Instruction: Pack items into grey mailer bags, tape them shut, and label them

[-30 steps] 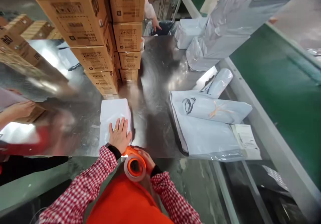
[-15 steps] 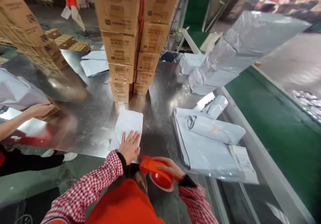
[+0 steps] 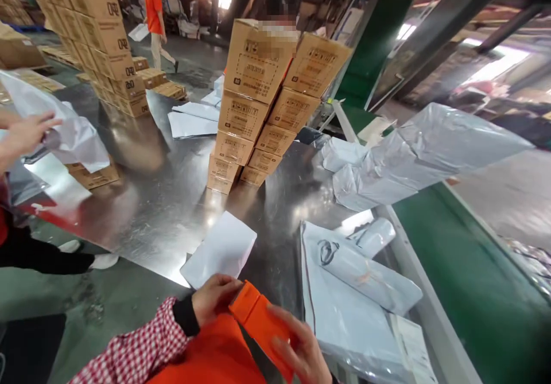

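Note:
My right hand (image 3: 297, 344) is wrapped round an orange tape dispenser (image 3: 260, 315) held in front of my body at the table's near edge. At its front end my left hand (image 3: 217, 295) is closed, thumb and fingers pinching the edge there; whether a strip of tape is between them I cannot make out. Just beyond my left hand a white paper sheet (image 3: 224, 246) lies on the metal table (image 3: 159, 200), its right edge slightly raised. Further back, brown cartons (image 3: 241, 114) stand in two tall stacks side by side.
To the right lie grey plastic bags (image 3: 344, 292), with a rolled bag (image 3: 370, 269) on top. Behind them is a long grey wrapped bundle (image 3: 400, 154) beside a green conveyor belt (image 3: 451, 258). A co-worker's hand (image 3: 30, 131) handles a white bag at the left. More cartons (image 3: 103, 45) stand behind.
My left hand has left the white sheet and come to the dispenser's front end. The dispenser has turned in my right hand. The view has tilted up; the co-worker has lifted a white bag.

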Tool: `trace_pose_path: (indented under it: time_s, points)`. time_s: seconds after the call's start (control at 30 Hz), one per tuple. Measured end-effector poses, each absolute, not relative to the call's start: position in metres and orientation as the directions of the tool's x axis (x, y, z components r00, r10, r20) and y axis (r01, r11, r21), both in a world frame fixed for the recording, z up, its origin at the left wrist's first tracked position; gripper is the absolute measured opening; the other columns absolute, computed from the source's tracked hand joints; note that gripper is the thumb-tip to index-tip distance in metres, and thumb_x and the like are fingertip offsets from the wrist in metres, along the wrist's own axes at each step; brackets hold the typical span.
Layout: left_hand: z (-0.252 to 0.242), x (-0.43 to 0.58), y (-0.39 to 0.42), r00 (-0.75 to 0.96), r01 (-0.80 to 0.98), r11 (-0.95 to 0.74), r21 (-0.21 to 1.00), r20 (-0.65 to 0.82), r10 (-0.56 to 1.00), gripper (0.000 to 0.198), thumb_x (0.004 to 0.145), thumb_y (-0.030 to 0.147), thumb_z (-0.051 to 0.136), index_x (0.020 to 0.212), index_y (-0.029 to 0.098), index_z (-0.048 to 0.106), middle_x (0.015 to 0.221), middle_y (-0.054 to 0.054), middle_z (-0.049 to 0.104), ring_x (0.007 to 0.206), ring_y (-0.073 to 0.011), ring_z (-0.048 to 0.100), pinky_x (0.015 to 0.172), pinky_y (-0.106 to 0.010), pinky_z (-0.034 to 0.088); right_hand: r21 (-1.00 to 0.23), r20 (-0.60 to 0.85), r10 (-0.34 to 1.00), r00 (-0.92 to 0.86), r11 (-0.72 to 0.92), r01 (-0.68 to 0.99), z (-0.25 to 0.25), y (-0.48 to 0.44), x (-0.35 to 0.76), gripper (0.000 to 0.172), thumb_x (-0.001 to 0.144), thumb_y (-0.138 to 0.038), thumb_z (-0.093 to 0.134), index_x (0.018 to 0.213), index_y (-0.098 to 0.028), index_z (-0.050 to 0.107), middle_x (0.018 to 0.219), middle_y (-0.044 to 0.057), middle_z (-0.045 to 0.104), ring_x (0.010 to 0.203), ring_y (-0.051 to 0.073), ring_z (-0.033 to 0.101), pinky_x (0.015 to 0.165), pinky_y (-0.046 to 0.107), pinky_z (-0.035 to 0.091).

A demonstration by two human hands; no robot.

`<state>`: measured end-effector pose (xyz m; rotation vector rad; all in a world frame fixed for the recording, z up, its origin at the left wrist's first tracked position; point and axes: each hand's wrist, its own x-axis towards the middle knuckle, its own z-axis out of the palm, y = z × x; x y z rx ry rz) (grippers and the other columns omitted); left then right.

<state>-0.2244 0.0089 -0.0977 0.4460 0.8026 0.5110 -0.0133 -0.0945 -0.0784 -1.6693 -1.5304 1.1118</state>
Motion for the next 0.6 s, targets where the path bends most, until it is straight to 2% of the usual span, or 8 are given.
trace_pose_path:
  time_s: [0.2,0.27,0.33,0.4,0.47,0.53,0.6]
  points:
    - [-0.101,-0.241,0.065,0.480,-0.116,0.641,0.758,-0.523,0.705,0.049,0.054,0.054,0.083,0.071,0.012,0.067,0.061,-0.001,0.060,0.055,-0.0094,0.052,0.056,-0.024,0.043,-0.887,-0.236,0.967,-0.095,-0.174,0.427,-0.056,-0.046,-0.021,0.058,0.079,-0.055,0.060,0.123,-0.017,0.068,0.089,0.010,0.077,0.077,0.030,0.071,0.067,0.037,0.061]
    - [-0.099,-0.261,0.099,0.359,-0.011,0.555,0.832,-0.515,0.779,0.040,0.061,0.049,0.079,0.071,0.013,0.065,0.063,-0.002,0.063,0.057,-0.0105,0.054,0.060,-0.025,0.046,-0.888,-0.262,0.960,-0.097,-0.201,0.413,-0.054,-0.033,-0.016,0.058,0.080,-0.053,0.060,0.124,-0.015,0.067,0.090,0.010,0.077,0.073,0.028,0.071,0.066,0.036,0.060]
    - [-0.101,-0.283,0.133,0.208,0.132,0.470,0.873,-0.488,0.848,0.028,0.070,0.042,0.070,0.071,0.015,0.063,0.064,0.000,0.063,0.058,-0.0106,0.055,0.065,-0.026,0.049,-0.879,-0.275,0.957,-0.098,-0.208,0.430,-0.057,-0.022,-0.009,0.056,0.081,-0.050,0.059,0.123,-0.015,0.067,0.095,0.011,0.077,0.076,0.027,0.072,0.070,0.037,0.061]
    - [-0.110,-0.298,0.159,0.120,0.264,0.425,0.866,-0.467,0.876,0.022,0.076,0.036,0.063,0.067,0.017,0.059,0.061,0.000,0.061,0.057,-0.0111,0.056,0.067,-0.027,0.051,-0.857,-0.266,0.959,-0.099,-0.188,0.479,-0.067,-0.012,-0.004,0.053,0.081,-0.046,0.059,0.123,-0.015,0.067,0.105,0.012,0.076,0.087,0.029,0.072,0.080,0.039,0.060]
    - [-0.127,-0.301,0.172,0.095,0.378,0.405,0.833,-0.470,0.878,0.024,0.079,0.033,0.060,0.060,0.018,0.056,0.055,0.000,0.059,0.057,-0.0132,0.058,0.067,-0.028,0.051,-0.838,-0.275,0.956,-0.106,-0.184,0.514,-0.080,-0.002,-0.003,0.052,0.081,-0.043,0.059,0.124,-0.016,0.067,0.111,0.012,0.075,0.095,0.030,0.071,0.087,0.042,0.058]
    - [-0.147,-0.293,0.173,0.071,0.518,0.364,0.774,-0.462,0.884,0.029,0.079,0.032,0.060,0.053,0.019,0.054,0.052,-0.001,0.058,0.063,-0.0173,0.063,0.067,-0.028,0.051,-0.834,-0.290,0.951,-0.102,-0.199,0.515,-0.093,0.007,-0.005,0.050,0.081,-0.041,0.059,0.123,-0.017,0.068,0.111,0.011,0.075,0.097,0.031,0.071,0.089,0.043,0.057]
    - [-0.166,-0.282,0.168,0.062,0.636,0.300,0.711,-0.434,0.899,0.029,0.080,0.031,0.059,0.054,0.019,0.057,0.057,-0.003,0.064,0.074,-0.0211,0.067,0.070,-0.028,0.051,-0.831,-0.307,0.947,-0.095,-0.219,0.511,-0.104,0.012,-0.007,0.049,0.080,-0.040,0.059,0.122,-0.017,0.069,0.108,0.010,0.076,0.096,0.031,0.071,0.088,0.043,0.057]
